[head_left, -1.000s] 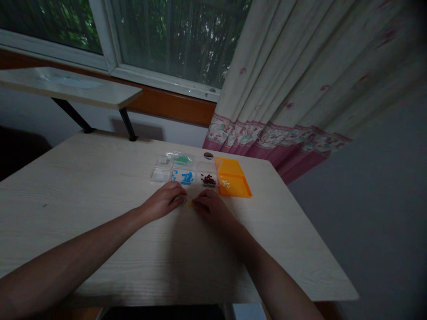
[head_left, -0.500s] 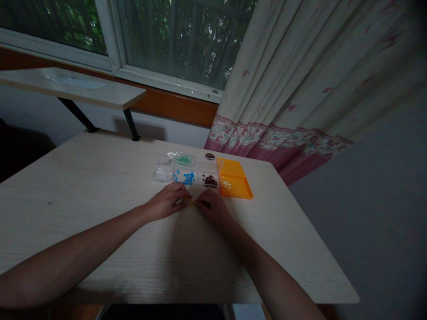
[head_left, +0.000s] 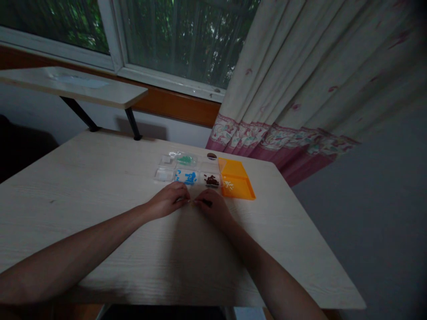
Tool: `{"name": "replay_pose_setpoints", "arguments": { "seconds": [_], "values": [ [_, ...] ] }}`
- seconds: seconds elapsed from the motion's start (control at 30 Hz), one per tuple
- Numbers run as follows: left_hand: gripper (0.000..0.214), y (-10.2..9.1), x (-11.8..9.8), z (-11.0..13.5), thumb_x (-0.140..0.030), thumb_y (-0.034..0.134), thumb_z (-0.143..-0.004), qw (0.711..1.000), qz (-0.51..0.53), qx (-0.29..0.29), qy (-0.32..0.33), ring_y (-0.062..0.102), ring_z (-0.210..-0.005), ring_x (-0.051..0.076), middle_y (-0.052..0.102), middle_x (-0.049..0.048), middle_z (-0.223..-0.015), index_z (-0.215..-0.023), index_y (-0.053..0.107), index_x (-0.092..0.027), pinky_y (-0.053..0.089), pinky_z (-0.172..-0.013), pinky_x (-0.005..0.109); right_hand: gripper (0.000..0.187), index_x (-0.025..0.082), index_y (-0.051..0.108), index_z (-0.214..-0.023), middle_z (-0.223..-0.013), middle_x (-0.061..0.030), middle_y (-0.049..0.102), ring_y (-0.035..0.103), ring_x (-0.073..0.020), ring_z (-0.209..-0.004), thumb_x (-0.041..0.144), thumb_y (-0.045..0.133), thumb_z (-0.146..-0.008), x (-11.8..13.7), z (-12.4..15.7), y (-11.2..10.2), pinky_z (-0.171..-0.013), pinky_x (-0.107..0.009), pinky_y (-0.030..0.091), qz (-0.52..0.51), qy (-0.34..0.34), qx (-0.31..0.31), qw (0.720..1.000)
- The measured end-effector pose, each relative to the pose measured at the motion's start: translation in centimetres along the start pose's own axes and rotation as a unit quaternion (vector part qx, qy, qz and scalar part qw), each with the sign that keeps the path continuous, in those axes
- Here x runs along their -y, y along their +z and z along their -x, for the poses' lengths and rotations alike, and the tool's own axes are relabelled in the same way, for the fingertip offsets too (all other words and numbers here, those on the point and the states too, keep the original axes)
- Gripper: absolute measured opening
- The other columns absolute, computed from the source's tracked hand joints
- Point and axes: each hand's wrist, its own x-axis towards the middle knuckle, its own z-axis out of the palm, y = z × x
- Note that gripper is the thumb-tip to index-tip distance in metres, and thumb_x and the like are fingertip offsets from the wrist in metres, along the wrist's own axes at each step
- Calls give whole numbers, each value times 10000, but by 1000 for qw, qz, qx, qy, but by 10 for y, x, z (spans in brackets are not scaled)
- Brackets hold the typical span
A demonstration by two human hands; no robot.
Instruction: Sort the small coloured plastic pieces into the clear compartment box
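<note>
My left hand [head_left: 169, 199] is closed in a pinch just in front of the clear trays. Facing it, my right hand [head_left: 214, 206] pinches too, fingertips almost meeting the left ones. A tiny pale bit shows between the fingertips, too small to name. Beyond the hands lie small blue pieces [head_left: 189, 178] and dark red pieces [head_left: 211, 180] in clear compartments. Green pieces [head_left: 185, 159] sit in a compartment farther back. White pieces [head_left: 228, 184] lie at the left side of an open orange case [head_left: 244, 190].
Clear plastic trays [head_left: 164, 174] extend to the left of the blue pieces. A small dark round object [head_left: 211, 156] is behind them. A raised shelf [head_left: 100, 91] on black legs stands at the back left. A curtain [head_left: 267, 129] hangs past the table's right rear edge.
The view has shifted slightly. Both hands remain together in front of the trays; the yellowish bit between the fingers shows less now, and the left fingertips are nearer the right ones.
</note>
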Motion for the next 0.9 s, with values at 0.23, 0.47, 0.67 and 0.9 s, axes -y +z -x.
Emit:
{"name": "replay_pose_setpoints", "arguments": {
  "seconds": [0.23, 0.47, 0.67, 0.9],
  "values": [
    [162, -18, 5, 1, -319, 558, -920, 969, -114, -206, -71, 517, -935, 210, 603, 54, -910, -922, 665, -197, 406, -873, 374, 134, 196, 742, -953, -960, -73, 660, 618, -178, -923, 205, 658, -848, -4, 2, -12, -859, -336, 510, 15, -15, 41, 999],
    [190, -29, 24, 4, -342, 550, -904, 926, -155, -311, -149, 513, -937, 230, 589, 59, -890, -851, 649, -188, 399, -890, 407, 115, 218, 752, -924, -980, -66, 655, 607, -182, -942, 197, 686, -832, -9, 2, -19, -881, -361, 508, 22, -46, 64, 997],
    [207, -29, 40, 5, -377, 582, -876, 899, -161, -350, -207, 504, -985, 243, 571, 54, -897, -856, 670, -191, 378, -947, 430, 98, 212, 751, -891, -957, -64, 650, 604, -173, -909, 190, 672, -839, -10, 4, -14, -835, -334, 516, 33, -62, 55, 996],
    [194, -29, 45, 7, -355, 592, -882, 891, -153, -363, -225, 483, -1022, 240, 564, 58, -937, -903, 686, -187, 350, -979, 423, 114, 186, 749, -885, -928, -69, 655, 610, -167, -888, 151, 650, -839, -8, 4, -12, -841, -322, 509, 34, -56, 52, 996]
  ]
}}
